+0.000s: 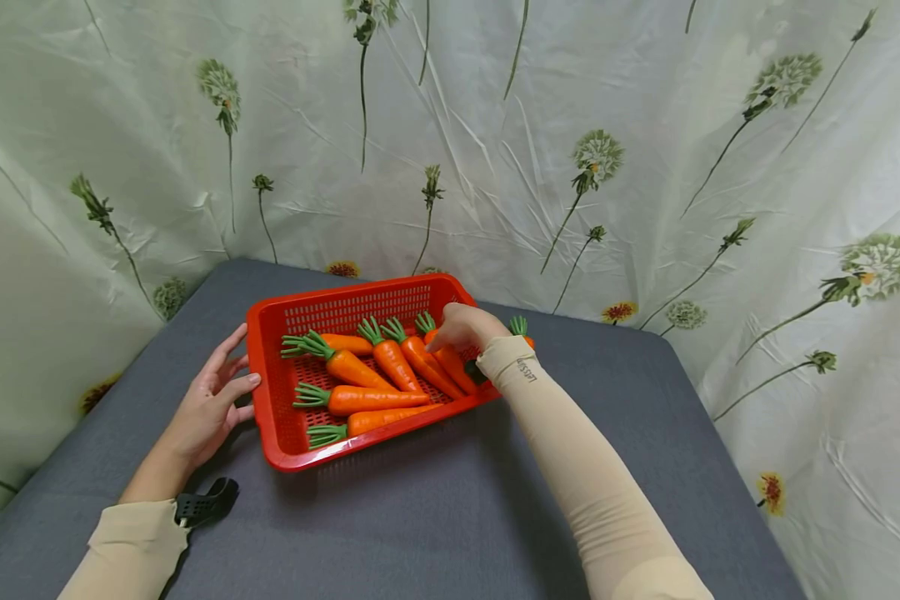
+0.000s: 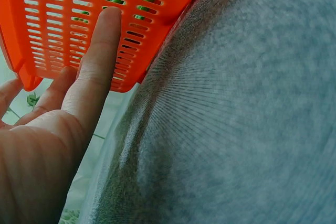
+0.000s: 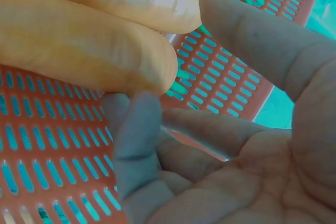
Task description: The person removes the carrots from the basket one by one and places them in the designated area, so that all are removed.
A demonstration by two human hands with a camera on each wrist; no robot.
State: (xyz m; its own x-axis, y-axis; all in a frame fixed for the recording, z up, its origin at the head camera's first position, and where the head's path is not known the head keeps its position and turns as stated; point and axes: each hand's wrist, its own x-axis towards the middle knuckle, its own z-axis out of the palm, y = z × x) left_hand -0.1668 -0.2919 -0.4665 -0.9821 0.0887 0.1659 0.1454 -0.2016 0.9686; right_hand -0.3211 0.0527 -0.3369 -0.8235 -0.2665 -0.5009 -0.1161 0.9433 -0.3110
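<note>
Grey cloth-covered table [image 1: 420, 533]; on it red basket [image 1: 266, 400], carrot [image 1: 521, 327] beside.

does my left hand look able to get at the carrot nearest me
Probably yes: the basket's wall is between your left hand and that carrot, but nothing covers it from above.

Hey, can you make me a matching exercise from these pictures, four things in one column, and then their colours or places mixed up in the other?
Column one:
1. basket
2. left hand
3. carrot tops
4. right hand

Column two:
A. green
B. reaching over the basket's right part
C. red
D. at the basket's left end

Right pairs: 1-C, 2-D, 3-A, 4-B
</note>
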